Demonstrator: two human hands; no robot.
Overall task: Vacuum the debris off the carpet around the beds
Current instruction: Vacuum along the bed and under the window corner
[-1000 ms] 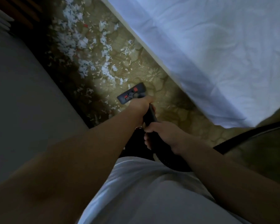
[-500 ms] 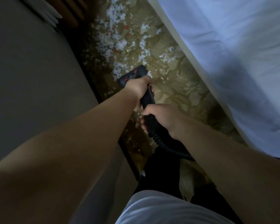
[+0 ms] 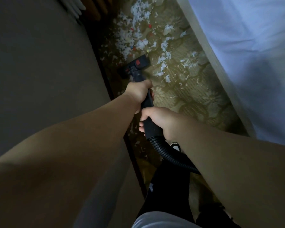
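A black vacuum wand (image 3: 148,102) runs down to a black floor head (image 3: 137,64) with red tabs, resting on the patterned green-brown carpet (image 3: 192,102) in the strip between two beds. My left hand (image 3: 139,91) grips the wand high up, near the head. My right hand (image 3: 160,120) grips it lower, where the ribbed black hose (image 3: 164,152) joins. White paper scraps (image 3: 135,35) with a few red and yellow bits lie thick beyond the head and thinner to its right.
A bed with a white sheet (image 3: 247,51) fills the right side. A dark bed surface (image 3: 39,63) fills the left, its dark base edging the carpet strip. A wooden piece (image 3: 95,9) stands at the far end. My dark-trousered legs stand below the hose.
The floor head has moved forward to the edge of the thick scraps, and more of the wand shows beyond my left hand. The hose joint has come into view below my right hand.
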